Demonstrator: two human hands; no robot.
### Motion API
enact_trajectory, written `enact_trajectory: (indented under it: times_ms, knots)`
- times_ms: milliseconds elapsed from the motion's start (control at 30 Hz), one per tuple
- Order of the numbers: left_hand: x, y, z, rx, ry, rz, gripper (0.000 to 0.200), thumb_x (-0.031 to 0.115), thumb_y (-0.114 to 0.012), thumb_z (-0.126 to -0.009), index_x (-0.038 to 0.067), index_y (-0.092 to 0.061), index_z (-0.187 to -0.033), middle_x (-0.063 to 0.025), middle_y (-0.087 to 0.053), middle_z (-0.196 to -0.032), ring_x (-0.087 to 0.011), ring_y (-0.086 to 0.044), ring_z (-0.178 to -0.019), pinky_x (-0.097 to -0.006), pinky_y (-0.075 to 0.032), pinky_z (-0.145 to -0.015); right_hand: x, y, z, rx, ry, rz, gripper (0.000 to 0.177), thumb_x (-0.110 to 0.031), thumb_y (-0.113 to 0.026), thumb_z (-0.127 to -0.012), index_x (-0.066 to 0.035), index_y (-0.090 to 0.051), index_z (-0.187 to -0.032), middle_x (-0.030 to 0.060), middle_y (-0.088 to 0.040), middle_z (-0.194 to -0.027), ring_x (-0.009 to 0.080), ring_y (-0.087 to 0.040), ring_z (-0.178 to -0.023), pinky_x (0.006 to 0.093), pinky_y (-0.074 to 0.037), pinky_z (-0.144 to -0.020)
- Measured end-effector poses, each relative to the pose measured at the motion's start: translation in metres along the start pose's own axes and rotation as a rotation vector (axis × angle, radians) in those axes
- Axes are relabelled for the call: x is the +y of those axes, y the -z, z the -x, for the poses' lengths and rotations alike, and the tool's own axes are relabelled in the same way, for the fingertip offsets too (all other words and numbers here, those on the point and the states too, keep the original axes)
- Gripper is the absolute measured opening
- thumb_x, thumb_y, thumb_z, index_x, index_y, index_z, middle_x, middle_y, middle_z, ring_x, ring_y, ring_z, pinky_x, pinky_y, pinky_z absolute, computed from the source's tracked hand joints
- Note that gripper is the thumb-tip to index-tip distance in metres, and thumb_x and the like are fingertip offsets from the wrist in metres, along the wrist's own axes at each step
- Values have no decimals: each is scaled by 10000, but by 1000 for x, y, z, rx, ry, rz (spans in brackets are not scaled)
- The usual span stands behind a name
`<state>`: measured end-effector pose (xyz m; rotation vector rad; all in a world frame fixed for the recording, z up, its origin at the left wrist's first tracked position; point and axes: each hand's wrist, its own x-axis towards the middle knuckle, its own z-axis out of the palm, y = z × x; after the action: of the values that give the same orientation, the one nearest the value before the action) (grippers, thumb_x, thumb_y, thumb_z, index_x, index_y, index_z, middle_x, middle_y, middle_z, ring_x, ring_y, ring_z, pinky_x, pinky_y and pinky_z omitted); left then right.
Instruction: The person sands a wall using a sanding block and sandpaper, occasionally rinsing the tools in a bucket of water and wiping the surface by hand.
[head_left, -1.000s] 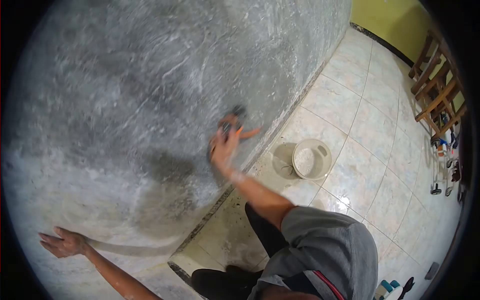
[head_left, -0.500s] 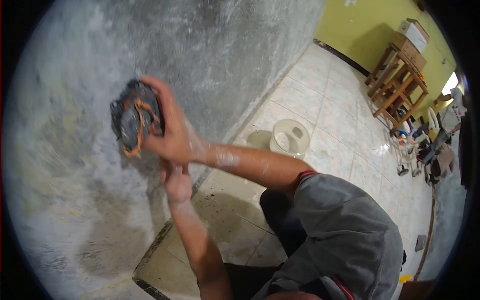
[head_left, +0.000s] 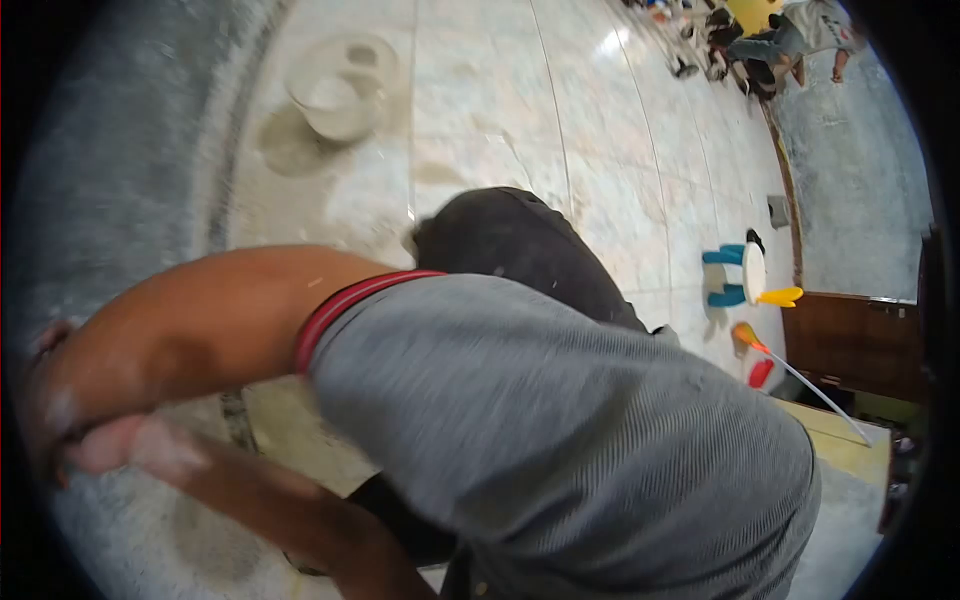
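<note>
At the far left edge, against the grey wall [head_left: 110, 190], my right hand [head_left: 45, 410] is dim and partly cut off by the dark lens border. Its fingers look bent, but what they hold is hidden. My left hand [head_left: 105, 445] sits just below, close to the right wrist. The left fingers are hidden from view. The dark crumpled bundle with orange strands, seen earlier in the right hand, does not show now. My grey sleeve [head_left: 560, 400] and dark-trousered knee [head_left: 520, 245] fill the middle.
A whitish bucket [head_left: 340, 95] stands on the tiled floor [head_left: 480, 90] near the wall. Farther right are a small stool [head_left: 754, 273] with blue and yellow legs, a long-handled orange tool [head_left: 748, 338] and a brown wooden panel [head_left: 850, 345]. A person [head_left: 800, 35] is at the top right.
My view has swung right and down, so both hands have shifted to the left edge and the bundle has dropped out of sight. The bucket now appears farther up and left.
</note>
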<state>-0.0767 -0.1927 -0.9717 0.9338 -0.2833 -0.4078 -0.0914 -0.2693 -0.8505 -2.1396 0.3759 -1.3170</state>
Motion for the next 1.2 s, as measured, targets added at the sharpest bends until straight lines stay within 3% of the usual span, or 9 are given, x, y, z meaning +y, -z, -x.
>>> enact_trajectory:
  times_ms: [633, 700, 767, 833, 867, 900, 967, 1100, 1200]
  knots:
    - [20, 12, -13, 2, -64, 264, 376, 187, -465, -998, -59, -497, -1280, -201, -516, -1317, -312, -506, -1214, -425, -439, -1040, 39, 105, 7, -346, 107, -174, 261, -340, -603, -851, -125, -751, -857, 105, -720, -841, 269, -698, -817, 364, -548, -790]
    - [29, -44, 15, -246, -85, 577, 432, 225, -496, -945, -83, -522, -1247, -205, -578, -1228, -295, -547, -1140, -427, -453, -969, 61, 139, -4, -334, -73, -269, 236, -308, -630, -816, -119, -768, -843, 106, -730, -856, 264, -706, -822, 365, -548, -774]
    - [41, -58, 24, -338, 1, 730, 286, 233, -520, -943, -4, -583, -1088, -120, -579, -990, -209, -516, -803, -329, -458, -668, 99, 103, -35, -421, 357, 150, 234, -286, -702, -738, -85, -751, -849, 134, -717, -832, 268, -703, -807, 384, -547, -739]
    - [54, -24, 10, -439, -67, 495, 257, 271, -526, -967, 28, -589, -1016, -86, -592, -932, -162, -514, -718, -300, -438, -623, 121, 150, -45, -596, 635, -20, 254, -281, -737, -748, -69, -737, -889, 119, -722, -824, 243, -700, -795, 351, -539, -719]
    - [55, -15, 6, -446, -145, 321, 293, 322, -518, -996, 38, -589, -999, -56, -599, -886, -127, -483, -643, -297, -430, -618, 129, 162, -45, -697, 256, -277, 258, -273, -748, -749, -58, -728, -891, 101, -722, -825, 222, -694, -805, 333, -529, -724]
    - [57, -58, 27, 82, -305, 161, 345, 386, -517, -1005, 49, -592, -1003, -71, -609, -914, -144, -548, -710, -339, -486, -672, 138, 170, -45, -798, -131, -515, 264, -265, -759, -751, -47, -719, -894, 84, -722, -825, 201, -688, -814, 314, -520, -729]
    - [58, -93, 26, 401, -547, -247, 377, 414, -491, -1013, 54, -589, -1060, -109, -640, -998, -192, -626, -871, -387, -525, -819, 166, 171, -48, -1021, 20, -584, 437, -237, -798, -736, -41, -664, -1103, 61, -711, -958, 166, -659, -915, 298, -499, -815]
    - [81, -106, 10, -77, -279, -283, 482, 445, -416, -1033, 24, -564, -1214, -135, -647, -1176, -262, -618, -1099, -415, -476, -995, 183, 136, -21, -907, 279, -772, 710, -199, -837, -708, -40, -523, -1325, 71, -672, -1116, 169, -625, -1020, 292, -475, -893]
    - [77, -164, -1, 111, -253, -480, 415, 468, -508, -1002, 91, -584, -1159, -26, -614, -991, -151, -584, -941, -340, -487, -835, 169, 122, -12, -1046, 147, -1135, 845, -167, -834, -730, -55, -388, -1439, 73, -621, -1209, 181, -579, -1121, 317, -444, -967]
